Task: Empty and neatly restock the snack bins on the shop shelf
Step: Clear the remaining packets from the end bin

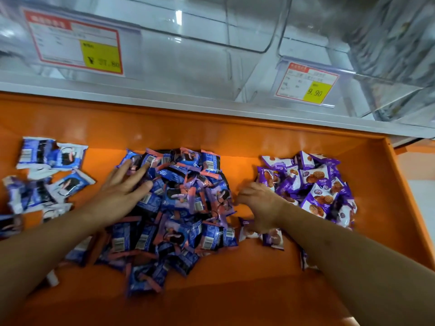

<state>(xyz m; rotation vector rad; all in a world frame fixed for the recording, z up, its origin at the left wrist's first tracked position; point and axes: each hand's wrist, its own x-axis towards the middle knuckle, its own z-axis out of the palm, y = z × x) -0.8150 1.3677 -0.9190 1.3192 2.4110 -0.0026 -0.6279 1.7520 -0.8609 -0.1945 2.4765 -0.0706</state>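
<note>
Three loose heaps of wrapped snacks lie on the orange shelf tray [259, 290]: blue-and-white packets [47, 175] at the left, a big central pile of blue-and-pink packets [186, 203], and purple waffle packets [315, 184] at the right. Above them stand two clear bins [188, 43], both bare inside, each with one price tag [75, 41]. The left hand [122, 191] lies flat with fingers spread on the central pile; the right hand [259, 205] curls its fingers round a purple packet [247, 228] between the piles.
</note>
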